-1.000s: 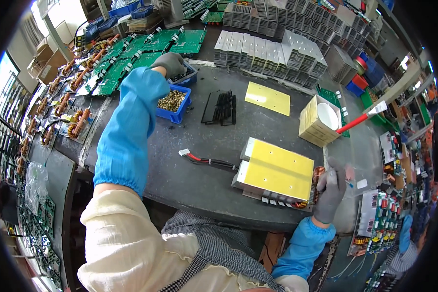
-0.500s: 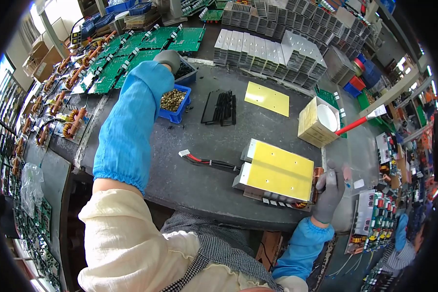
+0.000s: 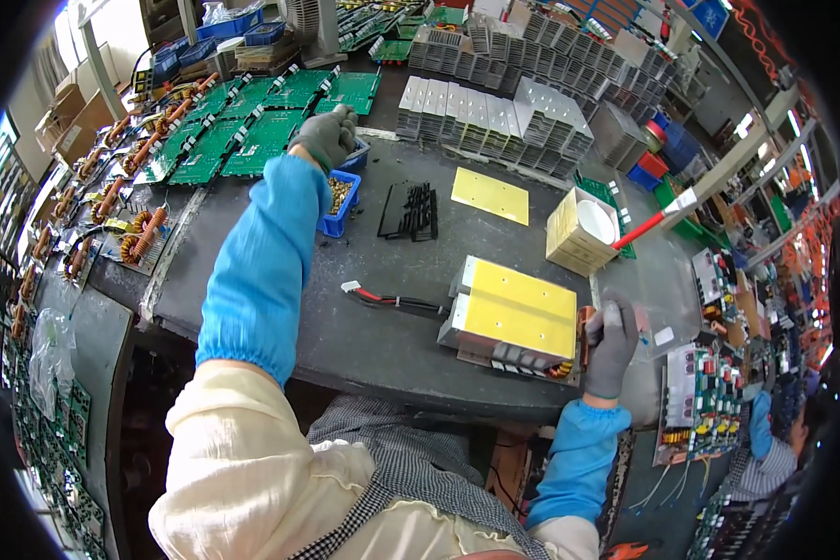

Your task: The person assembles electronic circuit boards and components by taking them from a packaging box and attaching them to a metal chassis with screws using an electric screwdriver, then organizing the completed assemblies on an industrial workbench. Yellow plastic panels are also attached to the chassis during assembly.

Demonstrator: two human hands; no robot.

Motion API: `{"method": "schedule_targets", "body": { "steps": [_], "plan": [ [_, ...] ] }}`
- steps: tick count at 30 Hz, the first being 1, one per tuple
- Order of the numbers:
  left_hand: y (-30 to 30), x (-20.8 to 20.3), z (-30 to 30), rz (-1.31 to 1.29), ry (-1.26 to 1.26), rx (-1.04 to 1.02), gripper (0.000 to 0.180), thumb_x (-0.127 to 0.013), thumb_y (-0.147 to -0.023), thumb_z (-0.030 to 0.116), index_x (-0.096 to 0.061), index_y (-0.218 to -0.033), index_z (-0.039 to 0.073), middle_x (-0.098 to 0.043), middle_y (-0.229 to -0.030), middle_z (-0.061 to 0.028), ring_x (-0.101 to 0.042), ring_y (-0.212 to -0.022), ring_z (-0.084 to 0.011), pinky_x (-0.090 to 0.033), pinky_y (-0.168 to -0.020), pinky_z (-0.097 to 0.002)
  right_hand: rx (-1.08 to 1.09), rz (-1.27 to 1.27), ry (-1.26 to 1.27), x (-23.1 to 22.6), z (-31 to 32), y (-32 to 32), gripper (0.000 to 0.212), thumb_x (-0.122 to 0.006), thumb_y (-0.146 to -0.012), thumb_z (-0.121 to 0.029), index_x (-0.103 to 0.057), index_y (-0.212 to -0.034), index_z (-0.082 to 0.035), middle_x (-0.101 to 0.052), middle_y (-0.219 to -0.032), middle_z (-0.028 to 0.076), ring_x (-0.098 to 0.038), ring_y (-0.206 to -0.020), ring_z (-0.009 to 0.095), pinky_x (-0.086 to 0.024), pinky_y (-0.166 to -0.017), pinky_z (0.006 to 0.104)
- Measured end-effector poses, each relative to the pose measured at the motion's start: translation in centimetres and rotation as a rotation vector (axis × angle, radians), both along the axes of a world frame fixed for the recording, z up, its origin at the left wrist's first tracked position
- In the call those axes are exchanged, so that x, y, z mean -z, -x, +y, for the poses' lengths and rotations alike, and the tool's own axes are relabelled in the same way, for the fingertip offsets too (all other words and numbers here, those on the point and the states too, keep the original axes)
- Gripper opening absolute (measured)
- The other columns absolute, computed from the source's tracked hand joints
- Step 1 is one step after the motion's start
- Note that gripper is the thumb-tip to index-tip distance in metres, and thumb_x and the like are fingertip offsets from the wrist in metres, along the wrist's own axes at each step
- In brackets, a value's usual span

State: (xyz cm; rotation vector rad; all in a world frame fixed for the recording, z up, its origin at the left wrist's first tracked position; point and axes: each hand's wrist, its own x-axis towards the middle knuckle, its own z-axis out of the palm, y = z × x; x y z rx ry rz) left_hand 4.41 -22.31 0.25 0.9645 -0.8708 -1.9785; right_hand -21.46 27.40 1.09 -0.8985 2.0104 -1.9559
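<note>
My left hand [image 3: 329,138], in a grey glove, hangs over the far end of a blue bin [image 3: 357,159] of small dark parts. Its fingers are curled closed; whatever they hold is hidden. Nearer me stands a smaller blue bin [image 3: 347,204] of brass-coloured pieces, partly behind my sleeve. My right hand [image 3: 612,341], also gloved, is beside the copper coil [image 3: 585,336] at the right end of a metal-sided assembly [image 3: 518,313] with yellow sheets on top. Its fingers are bent together, and I cannot make out anything in them. A red and black cable [image 3: 392,299] leaves the assembly's left side.
Black plastic frames [image 3: 409,211] and a yellow sheet [image 3: 491,195] lie beyond the assembly. A box with a white tub [image 3: 595,222] and a red-handled brush [image 3: 639,230] stands right. Metal brackets [image 3: 462,110] are stacked behind; green circuit boards [image 3: 261,142] lie far left.
My left hand has lifted from within the bin of dark parts to above its far end. My right hand's fingers have curled in more beside the coil. The view has shifted slightly.
</note>
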Motion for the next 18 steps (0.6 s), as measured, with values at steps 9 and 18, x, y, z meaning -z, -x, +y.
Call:
{"method": "schedule_targets", "body": {
  "steps": [9, 18],
  "plan": [
    [-0.9, 0.4, 15.6, 0.769, -0.458, 0.317, 0.019, -0.05, -0.107, 0.027, -0.056, -0.105, 0.01, -0.056, -0.086, 0.0021, -0.048, -0.062, -0.0051, -0.039, -0.045, -0.0159, -0.244, 0.287, 0.103, -10.5, -3.0, -5.7, 0.03, -0.059, -0.096, -0.011, -0.063, -0.125, -0.001, -0.064, -0.091, 0.002, -0.059, -0.08, 0.01, -0.049, -0.071, 0.0242],
    [-0.5, 2.4, 19.2, 0.693, -0.392, 0.53, 0.032, -0.051, -0.105, 0.045, -0.059, -0.104, 0.014, -0.055, -0.081, 0.0048, -0.042, -0.057, -0.0013, -0.034, -0.043, -0.0134, -0.708, 0.717, -0.159, -11.8, -14.9, -12.4, 0.041, -0.069, -0.09, -0.006, -0.061, -0.13, -0.006, -0.07, -0.097, 0.007, -0.066, -0.09, 0.014, -0.055, -0.08, 0.0307]
  ]
}}
